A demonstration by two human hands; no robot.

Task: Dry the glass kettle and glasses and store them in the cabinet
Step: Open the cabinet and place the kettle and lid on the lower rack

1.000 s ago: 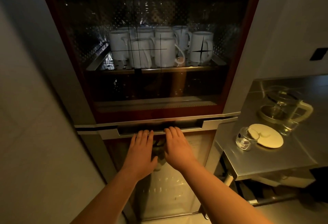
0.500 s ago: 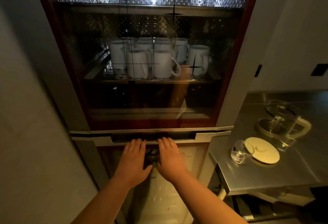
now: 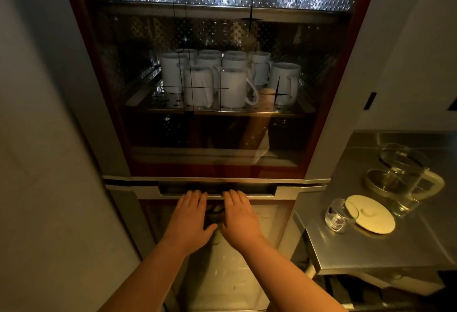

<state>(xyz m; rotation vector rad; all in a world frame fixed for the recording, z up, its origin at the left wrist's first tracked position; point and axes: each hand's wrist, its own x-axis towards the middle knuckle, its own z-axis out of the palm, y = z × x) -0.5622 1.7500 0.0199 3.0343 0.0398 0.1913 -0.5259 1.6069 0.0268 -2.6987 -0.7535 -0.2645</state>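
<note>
- Hands side by side at 6 o'clock: left hand [image 3: 189, 220], then right hand [image 3: 238, 215], fingers [image 3: 197, 194] straight and released, tips at the cabinet [image 3: 329, 104] handle recess [image 3: 217, 188].
- White mugs [image 3: 230, 79] behind its glass door, 12 o'clock.
- Worktop [image 3: 371, 245] at 3 o'clock: glass [image 3: 337, 215], round lid [image 3: 371, 214], glass kettle [image 3: 405, 178] behind.

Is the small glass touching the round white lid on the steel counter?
Cannot tell. In the head view the small glass overlaps the white lid edge; no gap shows, but contact isn't plain.
</note>
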